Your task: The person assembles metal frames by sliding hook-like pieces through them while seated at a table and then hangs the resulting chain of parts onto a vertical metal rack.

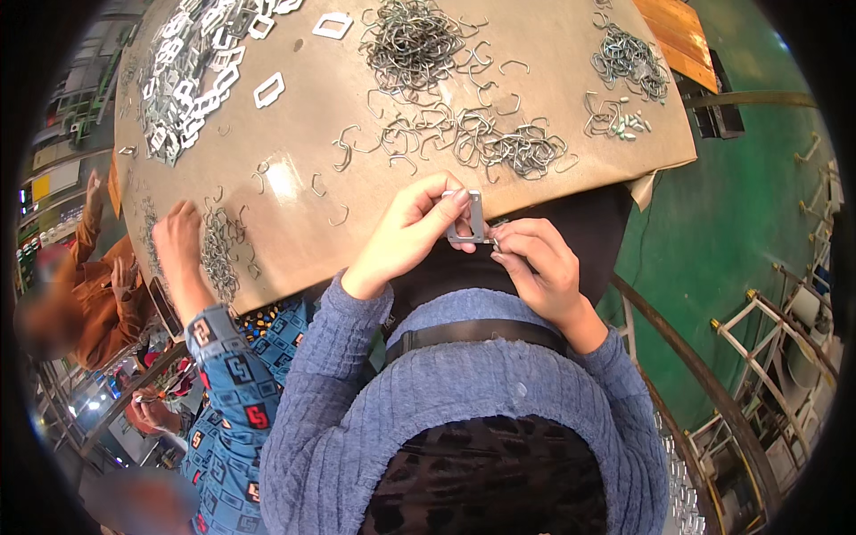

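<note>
My left hand (406,230) grips a small flat grey metal frame (476,212) with a rectangular opening, its thumb pressed on the upper left part. The frame is held up just off the table's near edge, in front of my body. Closed in a pinch at the frame's lower right corner is my right hand (546,269); a small metal bit shows at its fingertips, too small to name. Just beyond my hands lies a loose heap of bent wire hooks (530,150) on the brown table (303,234).
A larger hook pile (410,49) lies farther back, with another (629,67) at the right. Many metal frames (192,85) are heaped at the far left. Close on my left, a co-worker's hand (181,241) is over the table beside more hooks (220,254). Metal racks stand on the green floor (687,250).
</note>
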The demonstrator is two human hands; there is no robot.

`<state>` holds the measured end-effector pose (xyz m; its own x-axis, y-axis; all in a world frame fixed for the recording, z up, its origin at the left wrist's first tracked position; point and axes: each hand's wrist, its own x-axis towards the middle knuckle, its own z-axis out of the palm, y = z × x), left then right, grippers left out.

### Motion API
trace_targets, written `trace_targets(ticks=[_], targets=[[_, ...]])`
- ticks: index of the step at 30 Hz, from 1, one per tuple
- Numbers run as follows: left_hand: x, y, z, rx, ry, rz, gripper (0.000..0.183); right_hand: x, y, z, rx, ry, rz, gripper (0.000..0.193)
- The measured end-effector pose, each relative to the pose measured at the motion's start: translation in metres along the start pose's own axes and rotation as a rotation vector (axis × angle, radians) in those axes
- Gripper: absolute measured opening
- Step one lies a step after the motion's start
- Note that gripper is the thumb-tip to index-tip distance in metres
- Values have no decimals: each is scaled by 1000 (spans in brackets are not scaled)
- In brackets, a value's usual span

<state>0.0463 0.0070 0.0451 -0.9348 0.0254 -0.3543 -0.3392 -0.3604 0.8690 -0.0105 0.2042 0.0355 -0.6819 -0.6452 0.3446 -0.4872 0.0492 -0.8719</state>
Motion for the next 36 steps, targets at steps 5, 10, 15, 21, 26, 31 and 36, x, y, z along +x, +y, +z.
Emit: trace_targets(ticks=[5,10,15,21,26,31,36], targets=[[0,3,16,-47,47,-15,18,-6,1,3,-7,-27,18,20],[-1,2,19,-1,17,-12,19,-8,1,1,-56,-13,21,19],[-4,-2,20,-13,61,-9,16,-9,3,0,-45,-10,24,19],[-15,2,28,217,82,142,12,-10,3,-2,-58,-2,42,20],[-10,6,32,790,-31,726,24,-10,6,-2,-95,43,60,23],[-7,-11,31,847,-35,753,23,-16,14,-4,-113,46,49,24],[0,-31,24,763,-22,730,19,-11,18,-27,-203,16,-20,30]])
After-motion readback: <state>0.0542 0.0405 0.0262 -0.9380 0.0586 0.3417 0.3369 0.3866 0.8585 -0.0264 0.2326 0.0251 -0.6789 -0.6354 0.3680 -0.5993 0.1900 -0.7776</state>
